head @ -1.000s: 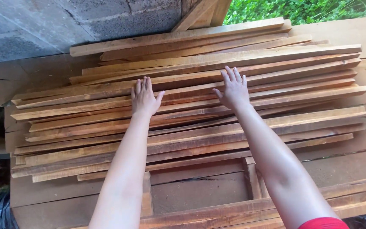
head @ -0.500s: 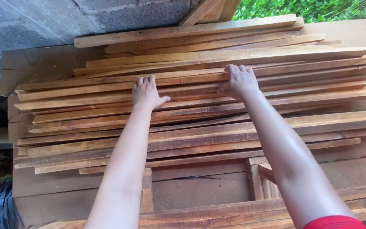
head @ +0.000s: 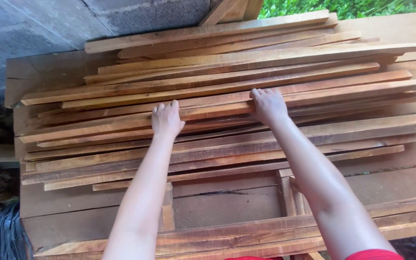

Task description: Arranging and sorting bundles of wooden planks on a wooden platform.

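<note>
A grey concrete wall [head: 49, 24] fills the space beyond both hands, up and to the left, with green foliage [head: 343, 6] showing past the right hand's side. Under everything lies a broad wooden platform [head: 400, 29] of flat boards, bare at its far right corner and just below the forearms. Across it, directly under the hands, spreads a stack of long, thin wooden slats [head: 227, 144], reddish-brown, lying roughly side to side and fanned slightly so their ends do not line up. Nearer the person than the hands, a few more slats [head: 246, 231] run along the platform's near edge, with short upright pieces between them and the stack. At the lower left, well away from the left hand, a dark plastic sheet or bag [head: 6, 236] shows beside the platform.

The left hand [head: 167, 119] lies palm down on one slat [head: 121, 124] in the middle of the stack, fingers stretched out and close together, resting rather than gripping. The right hand [head: 267, 105] is on the same slat further right, its fingers curled over the far edge, taking hold of it.
</note>
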